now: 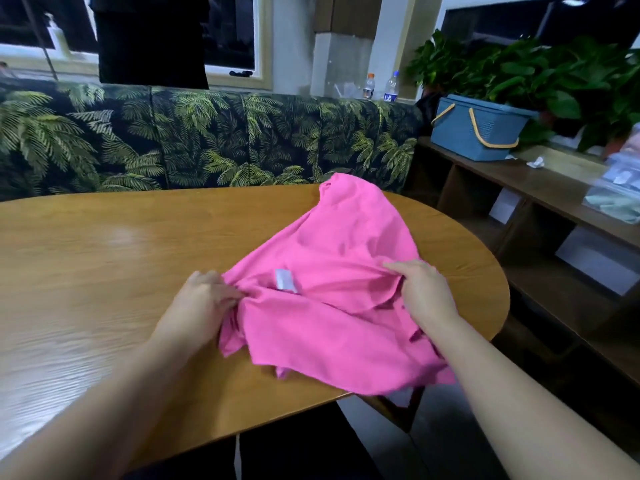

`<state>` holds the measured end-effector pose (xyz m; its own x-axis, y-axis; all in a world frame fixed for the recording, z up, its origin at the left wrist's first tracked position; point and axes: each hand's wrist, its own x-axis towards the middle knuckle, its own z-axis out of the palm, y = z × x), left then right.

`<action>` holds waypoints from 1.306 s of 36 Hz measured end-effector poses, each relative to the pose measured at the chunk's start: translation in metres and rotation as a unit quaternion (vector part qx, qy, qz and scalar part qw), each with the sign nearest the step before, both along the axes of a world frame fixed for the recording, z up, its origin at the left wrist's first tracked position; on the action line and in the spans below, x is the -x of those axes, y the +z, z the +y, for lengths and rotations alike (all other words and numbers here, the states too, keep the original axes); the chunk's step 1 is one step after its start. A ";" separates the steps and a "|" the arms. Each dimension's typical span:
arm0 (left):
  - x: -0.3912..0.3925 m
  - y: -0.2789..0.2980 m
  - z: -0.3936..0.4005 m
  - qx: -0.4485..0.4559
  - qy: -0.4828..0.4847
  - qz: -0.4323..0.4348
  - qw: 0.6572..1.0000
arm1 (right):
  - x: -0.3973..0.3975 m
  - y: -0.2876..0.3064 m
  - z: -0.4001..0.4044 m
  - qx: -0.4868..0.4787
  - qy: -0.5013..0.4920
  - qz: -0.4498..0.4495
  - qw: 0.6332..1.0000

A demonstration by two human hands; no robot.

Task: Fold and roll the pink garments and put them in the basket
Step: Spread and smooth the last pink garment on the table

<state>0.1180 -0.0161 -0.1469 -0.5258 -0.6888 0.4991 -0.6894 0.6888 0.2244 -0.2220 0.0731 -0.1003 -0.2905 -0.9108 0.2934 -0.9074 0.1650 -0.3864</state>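
On the counter (104, 271), both hands pinch the pink garment (332, 271), left hand (204, 299) and right hand (422, 289) at its near edge, the cloth running away toward the blue basket (478, 129).

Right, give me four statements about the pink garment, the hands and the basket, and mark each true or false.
1. Both hands, left hand and right hand, grip the pink garment. True.
2. The garment is already rolled. False: it lies loose and crumpled on the table.
3. The blue basket stands on the table. False: it stands on the side shelf.
4. A white label shows on the garment. True.
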 end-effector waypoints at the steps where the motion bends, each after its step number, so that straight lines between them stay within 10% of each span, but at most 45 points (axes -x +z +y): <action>1: -0.016 0.004 -0.003 -0.007 0.041 -0.022 0.999 | 0.000 -0.003 0.001 -0.004 -0.003 -0.004 1.000; 8: -0.077 0.023 0.007 -0.112 0.312 -0.074 0.940 | -0.023 -0.008 0.001 -0.050 -0.035 -0.029 0.998; 14: -0.025 0.035 0.042 -0.131 0.237 0.241 0.932 | -0.061 -0.008 -0.009 -0.089 -0.020 -0.006 0.996; 21: 0.032 0.016 0.075 -0.259 0.174 -0.150 0.938 | -0.095 -0.027 -0.001 -0.102 0.073 0.160 0.979; 26: -0.006 0.016 0.039 -0.187 0.120 -0.087 0.971 | -0.106 -0.017 0.016 -0.080 0.188 0.126 0.971; 33: -0.074 0.050 0.010 -0.187 0.343 -0.150 0.908 | -0.120 0.032 0.031 -0.145 0.274 0.066 0.948; 40: -0.049 0.055 -0.001 -0.256 0.321 0.104 0.906 | -0.102 0.039 -0.059 -0.024 0.150 0.021 0.988; 47: -0.035 0.013 -0.027 -0.349 0.380 -0.051 0.855 | -0.088 0.002 -0.139 -0.131 0.060 0.076 0.987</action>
<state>0.1528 -0.0428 -0.1337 0.1899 -0.9623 -0.1948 -0.9186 -0.2442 0.3106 -0.1336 -0.0660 -0.0988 -0.1472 -0.9863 0.0751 -0.9705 0.1293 -0.2034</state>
